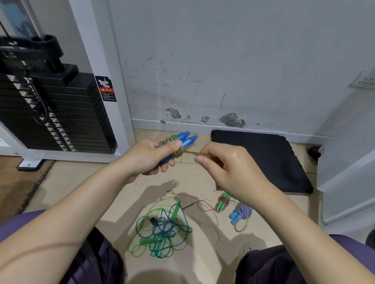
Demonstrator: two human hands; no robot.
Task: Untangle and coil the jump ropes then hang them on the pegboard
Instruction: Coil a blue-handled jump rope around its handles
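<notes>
At the centre of the frame, the left hand (153, 156) curls round a pair of blue handles (183, 141) bound together by turns of yellowish rope (177, 151), thumb pressed across the top of the wraps. Just to its right, the right hand (224, 165) pinches the free end of that same rope between thumb and fingers, the short stretch between the two hands drawn taut. Both grips are closed on the rope they share.

Lower down, on the beige floor (78, 179) between the person's knees, lies a loose tangle of green and dark blue ropes (162, 229) with green handles in it. To its right, partly under the right forearm, sit two wound bundles: one with green handles and reddish rope (221, 203), a thin loop trailing left of it, and one with blue handles and a blue-and-white cord (241, 213).

A black mat (268, 159) lies against the wall at right centre. A black weight stack (53, 111) in a white frame fills the upper left, bearing a warning sticker (106, 88). A wall socket (369, 80) shows at the upper right of the scuffed wall.
</notes>
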